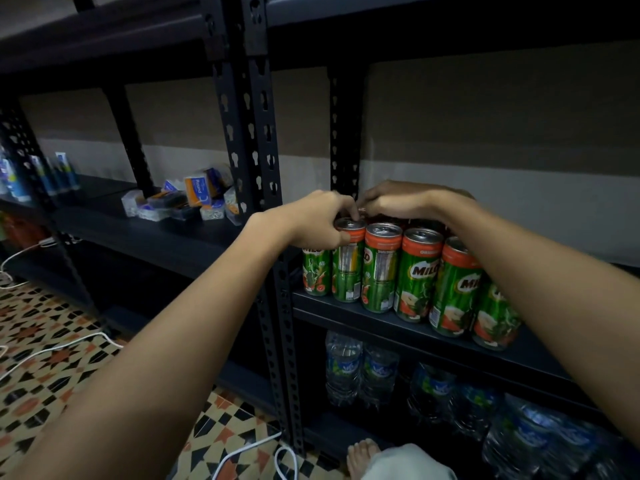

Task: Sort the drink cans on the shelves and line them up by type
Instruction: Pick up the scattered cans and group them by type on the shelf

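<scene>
Both my hands are at the tops of the Milo cans on the dark metal shelf.

My left hand has its fingers curled round the top of the leftmost front can, thumb against its orange band. My right hand lies over the cans behind, fingers bent down onto their tops; I cannot tell whether they pinch one. The row of green Milo cans stands upright, touching, along the front of the shelf, right of the upright post. Water bottles sit on the shelf below; small boxes lie on the left-hand shelf.
</scene>
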